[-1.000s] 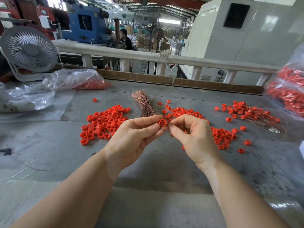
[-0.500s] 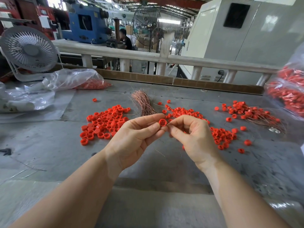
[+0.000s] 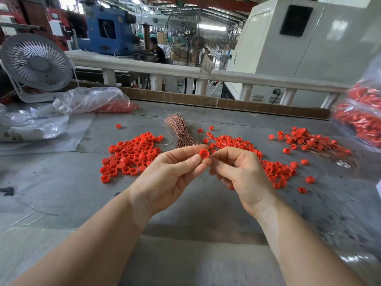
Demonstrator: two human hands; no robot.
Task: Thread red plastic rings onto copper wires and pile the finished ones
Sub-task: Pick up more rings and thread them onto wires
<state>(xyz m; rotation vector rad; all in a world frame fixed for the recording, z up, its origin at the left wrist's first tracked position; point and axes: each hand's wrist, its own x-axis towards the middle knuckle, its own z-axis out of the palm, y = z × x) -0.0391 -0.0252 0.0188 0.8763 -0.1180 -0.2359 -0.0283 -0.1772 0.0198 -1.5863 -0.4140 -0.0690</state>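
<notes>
**Inspector:** Item under work: one red ring [image 3: 204, 154], held above the table [image 3: 61, 182], pinched between thumb and forefinger of the left hand [image 3: 171, 178], open face toward the camera. The right hand [image 3: 243, 174] sits just beside it, fingers curled, tips pressed together at the ring's right edge.

**Supervisor:** And the wire?

**Inspector:** A thin strand shows near the right fingertips, too fine to trace. Whether it has entered the ring I cannot tell (judged: threading in progress, not complete).

**Supervisor:** Risks?

**Inspector:** First, the wire could buckle or miss the opening, being thin and held close to its end. Second, the ring is gripped by its rim only; a push from the wire might pop it loose into the loose rings [image 3: 132, 155] at left or those [image 3: 276, 172] at right, and it would be lost among them. Third, the copper wire bundle [image 3: 181, 133] lies directly behind the hands; a snagged strand could drag others.

**Supervisor:** Finished work?

**Inspector:** The finished pile [image 3: 313, 141] lies well to the right, wires trailing, near a bag [image 3: 358, 120] of the same.
</notes>
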